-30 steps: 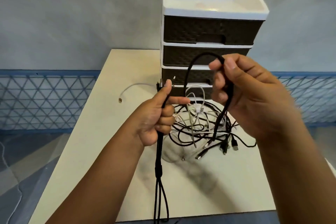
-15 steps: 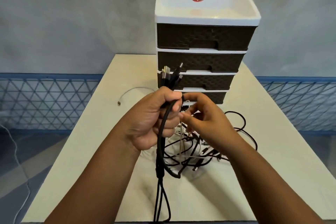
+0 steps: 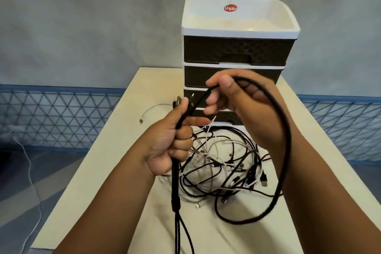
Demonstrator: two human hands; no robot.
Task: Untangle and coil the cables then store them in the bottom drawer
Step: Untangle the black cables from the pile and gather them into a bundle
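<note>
Two hands hold one thick black cable (image 3: 287,136): the left hand (image 3: 168,142) grips it in a fist, the right hand (image 3: 245,105) pinches its loop. One tangled cable pile (image 3: 224,163) lies on the desk (image 3: 115,161), at 6 o'clock from one four-drawer cabinet (image 3: 237,47).

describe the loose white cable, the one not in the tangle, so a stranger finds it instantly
Start at the white-topped drawer unit at the back of the cream table. Look left of its lowest drawers: a short white cable arcs across bare tabletop, ending in a small metal plug. Unlike the tangled pile in front of the drawers, it lies alone.
</note>
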